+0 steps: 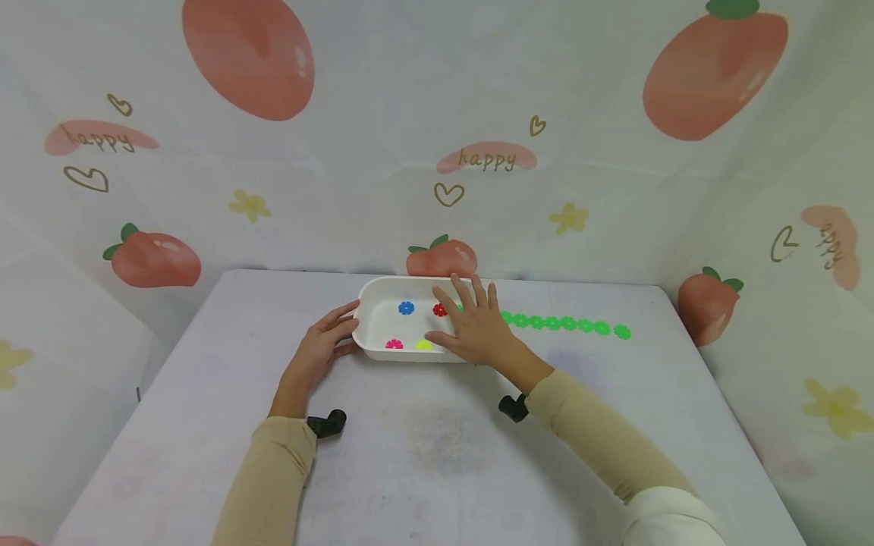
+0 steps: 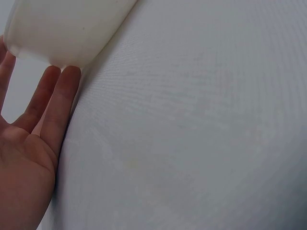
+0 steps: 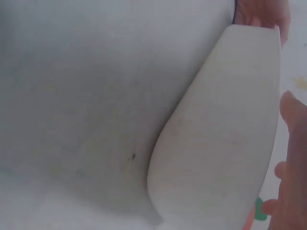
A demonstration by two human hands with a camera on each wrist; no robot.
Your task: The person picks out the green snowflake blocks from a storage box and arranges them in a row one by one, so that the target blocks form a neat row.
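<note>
A white plastic tray (image 1: 375,326) stands near the far edge of the table. Inside lie a blue flower-shaped disc (image 1: 406,308), a red one (image 1: 440,309), a pink one (image 1: 394,344) and a yellow one (image 1: 423,345), along with a bit of green partly hidden by fingers. My left hand (image 1: 319,350) touches the tray's left end, its fingertips against the wall in the left wrist view. Over the tray's right part hovers my right hand (image 1: 474,326), fingers spread, with nothing visible held. It hides much of that end.
Right of the tray, a row of green flower-shaped discs (image 1: 553,323) runs along the white-covered table (image 1: 410,485); the rightmost disc sits slightly apart. A printed cloth backdrop (image 1: 355,205) hangs behind the table. Black camera mounts (image 1: 329,425) stick out at both wrists.
</note>
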